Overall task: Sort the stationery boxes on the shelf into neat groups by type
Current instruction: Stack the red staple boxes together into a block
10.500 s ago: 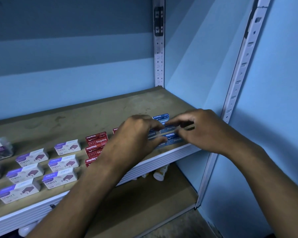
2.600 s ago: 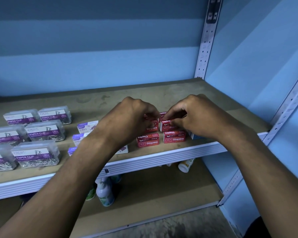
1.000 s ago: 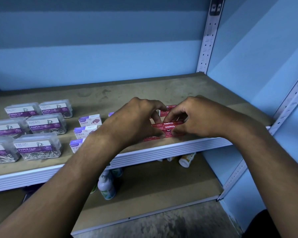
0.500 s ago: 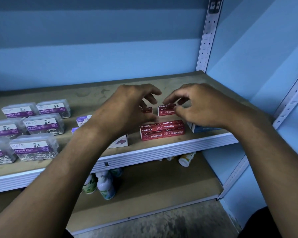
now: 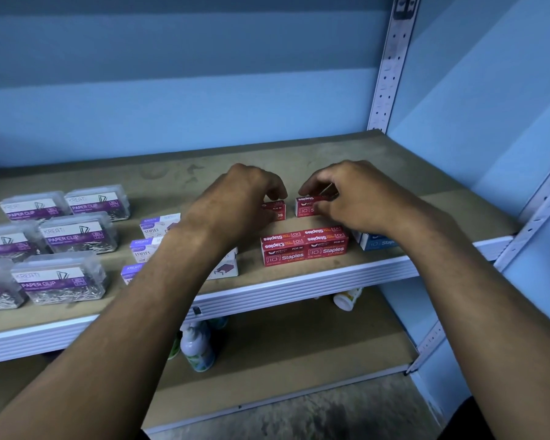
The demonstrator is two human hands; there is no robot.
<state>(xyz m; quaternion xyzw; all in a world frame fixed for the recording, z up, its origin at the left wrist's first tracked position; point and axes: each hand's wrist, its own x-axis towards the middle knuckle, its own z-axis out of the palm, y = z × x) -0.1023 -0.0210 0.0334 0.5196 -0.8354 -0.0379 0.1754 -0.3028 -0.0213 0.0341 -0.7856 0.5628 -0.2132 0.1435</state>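
Hands work mid-shelf (image 5: 315,282): left hand (image 5: 235,208) curls onto a red staples box (image 5: 276,210), right hand (image 5: 346,198) apparently pinches another red box (image 5: 305,207), behind the red stack (image 5: 305,247).

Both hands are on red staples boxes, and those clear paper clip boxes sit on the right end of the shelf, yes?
Not quite. The head view shows the clear paper clip boxes at the shelf's left end. Left hand and right hand do each hold a red staples box.
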